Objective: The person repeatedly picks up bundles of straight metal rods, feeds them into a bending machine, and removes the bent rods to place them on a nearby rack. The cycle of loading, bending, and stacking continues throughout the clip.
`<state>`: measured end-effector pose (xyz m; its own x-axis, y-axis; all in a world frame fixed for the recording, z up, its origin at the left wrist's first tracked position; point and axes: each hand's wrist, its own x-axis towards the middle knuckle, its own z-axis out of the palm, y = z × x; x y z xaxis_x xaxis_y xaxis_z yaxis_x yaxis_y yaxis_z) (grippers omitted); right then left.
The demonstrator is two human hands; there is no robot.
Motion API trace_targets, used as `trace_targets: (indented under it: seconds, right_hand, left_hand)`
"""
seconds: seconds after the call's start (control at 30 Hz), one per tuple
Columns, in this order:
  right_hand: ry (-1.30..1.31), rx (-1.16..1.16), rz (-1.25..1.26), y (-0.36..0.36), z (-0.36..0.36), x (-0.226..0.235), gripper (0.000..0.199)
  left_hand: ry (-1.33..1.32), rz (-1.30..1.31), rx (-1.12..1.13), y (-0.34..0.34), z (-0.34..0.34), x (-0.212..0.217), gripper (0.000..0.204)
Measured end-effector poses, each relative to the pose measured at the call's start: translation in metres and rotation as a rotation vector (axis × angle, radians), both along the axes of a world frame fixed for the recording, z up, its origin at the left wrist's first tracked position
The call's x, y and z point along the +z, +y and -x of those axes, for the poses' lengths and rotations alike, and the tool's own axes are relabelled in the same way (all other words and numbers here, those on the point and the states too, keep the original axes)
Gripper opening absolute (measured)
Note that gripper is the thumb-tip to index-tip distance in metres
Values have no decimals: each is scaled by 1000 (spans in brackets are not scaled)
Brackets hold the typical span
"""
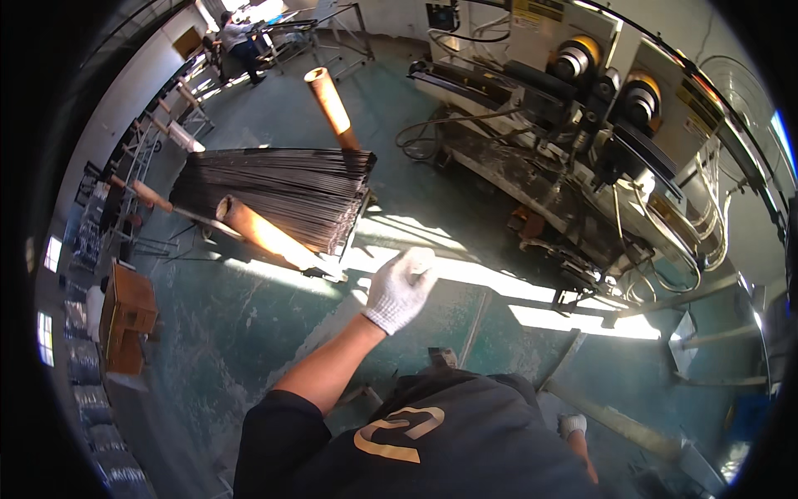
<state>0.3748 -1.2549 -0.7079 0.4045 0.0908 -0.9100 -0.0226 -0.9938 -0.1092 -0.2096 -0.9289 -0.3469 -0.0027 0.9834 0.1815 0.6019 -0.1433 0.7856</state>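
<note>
Green floor [224,333] stretches under dark rods [283,179] beyond the left hand [401,291].

A factory workshop, by the look of it: a big heavy machine [586,158] with thick metal rollers [572,62] stands to the right of a stack of long dark strips [274,179], cardboard boxes [130,312] sit left of that stack, another person [238,43] is beyond it, and worn green floor [208,333] surrounds it
</note>
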Motion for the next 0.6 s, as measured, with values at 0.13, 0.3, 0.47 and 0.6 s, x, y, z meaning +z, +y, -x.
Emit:
trace_targets:
  seconds: [0.13,0.3,0.47,0.6]
  right_hand:
    - [-406,929,-501,151,15,9,30]
    - [-529,962,-583,378,156,66,38]
    - [-345,1101,-774,556,402,110,52]
    - [-148,1374,-969,632,635,108,65]
  left_hand:
    - [-2,-130,409,34,197,-15,30]
    - [261,-299,741,85,357,28,32]
    - [675,-112,1009,140,488,56,49]
    - [599,259,1036,178,568,-2,51]
